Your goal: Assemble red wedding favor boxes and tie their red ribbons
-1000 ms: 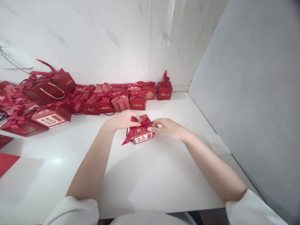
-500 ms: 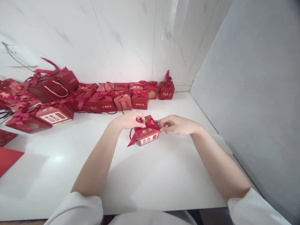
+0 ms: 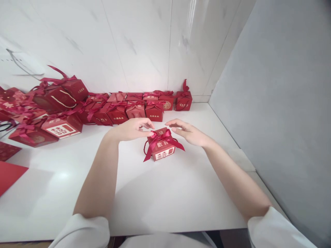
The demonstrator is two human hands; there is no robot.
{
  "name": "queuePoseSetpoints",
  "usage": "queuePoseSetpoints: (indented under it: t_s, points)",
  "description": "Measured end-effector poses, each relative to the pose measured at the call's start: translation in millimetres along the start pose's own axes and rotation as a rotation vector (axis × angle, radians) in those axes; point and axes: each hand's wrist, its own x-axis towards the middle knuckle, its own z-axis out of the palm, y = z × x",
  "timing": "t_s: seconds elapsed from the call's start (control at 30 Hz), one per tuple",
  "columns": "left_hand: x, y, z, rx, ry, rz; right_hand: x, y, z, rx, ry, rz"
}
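Note:
A small red gift box (image 3: 161,150) with gold characters stands on the white table (image 3: 165,193) in front of me. A dark red ribbon bow (image 3: 162,136) is tied across its top, with tails hanging left and right. My left hand (image 3: 134,128) hovers just left of the box, fingers stretched out and holding nothing. My right hand (image 3: 187,132) hovers just right of the box, fingers also spread and apart from the ribbon. Neither hand touches the box.
Several finished red gift boxes with bows (image 3: 141,108) stand in a row along the back wall. Larger red boxes (image 3: 60,127) are piled at the left. A flat red sheet (image 3: 10,172) lies at the left edge. A grey wall (image 3: 279,103) closes the right side.
Both hands have let go of the ribbon ends and opened, moving slightly up and apart. The bow now sits tied on the box, which stays in place.

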Motion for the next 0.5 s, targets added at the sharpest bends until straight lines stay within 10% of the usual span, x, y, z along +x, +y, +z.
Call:
queuePoseSetpoints:
  t_s: [0.5]
  points:
    - [-17,-30,59.5,-0.325,0.232,0.157,16,2,7,0.011,-0.195,0.058]
